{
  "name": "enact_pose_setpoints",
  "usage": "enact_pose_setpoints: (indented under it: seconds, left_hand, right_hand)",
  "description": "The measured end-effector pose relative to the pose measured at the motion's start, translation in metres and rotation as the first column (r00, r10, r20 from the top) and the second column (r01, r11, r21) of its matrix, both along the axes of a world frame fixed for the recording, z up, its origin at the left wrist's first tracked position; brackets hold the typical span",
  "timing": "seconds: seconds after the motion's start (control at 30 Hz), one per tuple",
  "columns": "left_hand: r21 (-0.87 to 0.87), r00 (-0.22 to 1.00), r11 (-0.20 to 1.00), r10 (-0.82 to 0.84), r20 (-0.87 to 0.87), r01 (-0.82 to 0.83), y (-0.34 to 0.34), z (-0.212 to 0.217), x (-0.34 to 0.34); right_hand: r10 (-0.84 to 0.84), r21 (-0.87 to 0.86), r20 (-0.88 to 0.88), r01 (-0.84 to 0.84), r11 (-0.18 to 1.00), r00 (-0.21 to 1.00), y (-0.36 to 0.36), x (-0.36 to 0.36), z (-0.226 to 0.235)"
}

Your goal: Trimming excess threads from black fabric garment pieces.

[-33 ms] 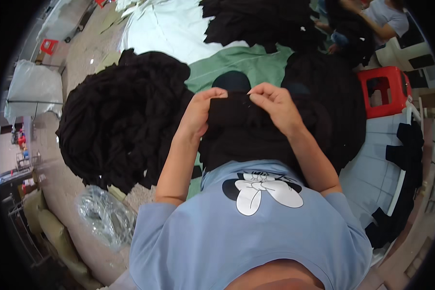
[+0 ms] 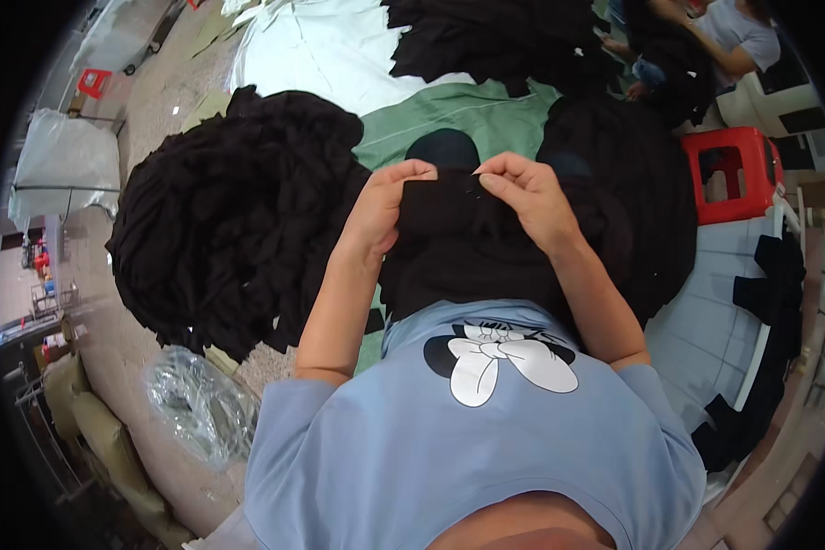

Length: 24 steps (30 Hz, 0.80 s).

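A small piece of black fabric (image 2: 435, 203) is stretched by its top edge between my two hands, above my lap. My left hand (image 2: 382, 206) pinches the left corner between thumb and fingers. At the right end of the same edge, my right hand (image 2: 536, 206) is closed in a pinch. More black cloth (image 2: 486, 280) covers my lap, and where it meets the held piece is hard to make out. Left of my hands rises a big heap of black fabric (image 2: 234, 220); more black fabric (image 2: 646, 202) is piled on the right.
Green cloth (image 2: 458, 110) and white cloth (image 2: 312, 55) lie ahead on the floor. A red stool (image 2: 738, 206) and a white tiled surface (image 2: 706, 312) with black pieces (image 2: 761, 289) stand at right. Clear plastic wrapping (image 2: 202, 408) lies at left. Another person (image 2: 733, 41) handles black cloth at the far right.
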<state>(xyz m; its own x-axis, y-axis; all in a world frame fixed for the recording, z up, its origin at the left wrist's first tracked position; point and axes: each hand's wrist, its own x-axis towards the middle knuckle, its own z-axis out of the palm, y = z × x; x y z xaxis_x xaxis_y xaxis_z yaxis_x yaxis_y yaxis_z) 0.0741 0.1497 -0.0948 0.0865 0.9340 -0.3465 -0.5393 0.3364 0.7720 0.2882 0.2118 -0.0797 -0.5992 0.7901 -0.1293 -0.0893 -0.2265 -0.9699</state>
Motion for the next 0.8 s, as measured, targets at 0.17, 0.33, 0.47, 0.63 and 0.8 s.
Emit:
enact_pose_setpoints:
  seconds: [0.17,0.33,0.47,0.63,0.8]
  left_hand:
    - [-0.024,1.0,1.0,0.014,0.005,-0.013,-0.002,-0.003,0.001]
    - [-0.004,0.995,1.0,0.009,0.096,-0.008,-0.004,-0.011,-0.002]
    - [-0.036,0.992,0.999,0.015,0.124,-0.011,0.001,-0.017,-0.006]
    - [0.046,1.0,0.999,-0.014,-0.021,0.015,0.011,0.0,-0.002]
    - [0.301,0.707,0.951,0.163,-0.688,0.074,0.003,0.008,0.003]
  right_hand:
    - [0.06,0.004,0.047,-0.06,0.998,0.997,-0.003,0.004,0.001]
    - [0.135,0.402,0.112,-0.169,0.9,0.985,-0.008,0.009,0.004]
    - [0.019,0.791,0.294,-0.255,0.556,0.956,-0.007,-0.001,0.005]
    - [-0.1,0.843,0.241,-0.157,0.515,0.965,-0.007,-0.004,0.006]
    - [0.05,0.676,0.236,-0.201,0.709,0.97,-0.024,-0.016,0.011]
